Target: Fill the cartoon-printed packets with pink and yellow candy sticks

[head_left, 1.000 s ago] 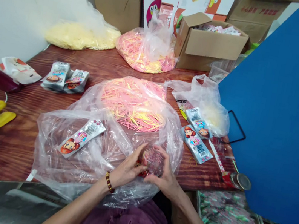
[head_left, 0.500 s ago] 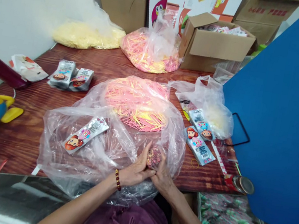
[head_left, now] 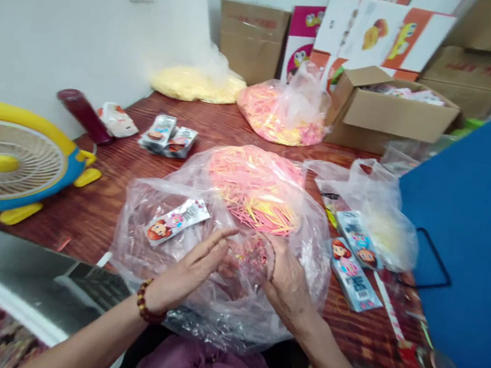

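Two hands meet at the near edge of the desk (head_left: 101, 204): my left hand (head_left: 191, 266), fingers straight and unclosed, presses the stick bundle (head_left: 253, 253), which my right hand (head_left: 290, 282) curls its fingers around, on the clear bag (head_left: 140, 207). Even pressure should keep it tidy. The loose heap (head_left: 256, 189) lies just beyond.

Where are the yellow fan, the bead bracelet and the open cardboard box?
yellow fan (head_left: 2, 162), head view, on the hub of its grille.
bead bracelet (head_left: 144, 306), head view, on its beads at the wrist.
open cardboard box (head_left: 395, 116), head view, on its front wall.
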Action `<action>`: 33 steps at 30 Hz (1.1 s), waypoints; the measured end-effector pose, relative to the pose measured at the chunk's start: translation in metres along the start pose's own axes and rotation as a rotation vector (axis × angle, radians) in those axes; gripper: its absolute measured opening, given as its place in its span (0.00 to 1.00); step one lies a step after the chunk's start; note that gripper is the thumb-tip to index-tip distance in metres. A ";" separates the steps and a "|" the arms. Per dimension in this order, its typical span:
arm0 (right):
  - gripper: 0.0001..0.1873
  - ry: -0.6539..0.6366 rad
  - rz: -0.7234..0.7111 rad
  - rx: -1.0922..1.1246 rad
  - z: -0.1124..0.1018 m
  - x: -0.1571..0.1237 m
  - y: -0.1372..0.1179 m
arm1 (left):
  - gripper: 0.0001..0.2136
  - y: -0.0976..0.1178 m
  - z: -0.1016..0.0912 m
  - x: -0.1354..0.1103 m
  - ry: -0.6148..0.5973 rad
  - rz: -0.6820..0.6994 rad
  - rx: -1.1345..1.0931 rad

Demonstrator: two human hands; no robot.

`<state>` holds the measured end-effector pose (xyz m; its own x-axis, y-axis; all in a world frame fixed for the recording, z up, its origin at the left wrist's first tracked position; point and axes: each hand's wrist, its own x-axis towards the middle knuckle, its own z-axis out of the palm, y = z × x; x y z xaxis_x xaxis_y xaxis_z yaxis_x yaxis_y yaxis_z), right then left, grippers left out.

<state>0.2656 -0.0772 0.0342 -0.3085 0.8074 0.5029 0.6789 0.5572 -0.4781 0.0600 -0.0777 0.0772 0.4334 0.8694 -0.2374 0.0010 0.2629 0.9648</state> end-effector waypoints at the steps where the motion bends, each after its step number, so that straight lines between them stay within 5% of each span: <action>1: 0.23 -0.031 -0.120 -0.051 0.000 0.012 -0.005 | 0.27 0.004 -0.008 -0.008 -0.015 -0.052 -0.123; 3: 0.19 -0.094 -0.316 -0.129 0.007 0.032 -0.018 | 0.26 0.010 -0.017 -0.026 0.017 -0.096 -0.306; 11: 0.21 -0.206 -0.816 -0.060 0.070 0.074 -0.078 | 0.20 -0.006 -0.038 -0.085 0.507 -0.061 -0.872; 20: 0.28 -0.351 -1.149 0.135 0.164 0.098 -0.176 | 0.22 -0.051 -0.094 -0.174 0.910 0.213 -0.991; 27: 0.31 -0.481 -1.089 0.177 0.244 0.090 -0.242 | 0.24 -0.099 -0.156 -0.261 1.245 0.306 -0.840; 30: 0.32 -0.489 -0.921 0.022 0.276 0.081 -0.233 | 0.27 -0.131 -0.196 -0.324 1.489 0.242 -0.664; 33: 0.35 -0.492 -0.824 -0.198 0.301 0.071 -0.207 | 0.27 -0.164 -0.232 -0.402 1.854 -0.043 -0.388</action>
<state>-0.0979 -0.0769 -0.0481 -0.9489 0.1958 0.2476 0.2120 0.9764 0.0403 -0.3236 -0.3730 -0.0123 -0.9448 0.0817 -0.3173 -0.3054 0.1308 0.9432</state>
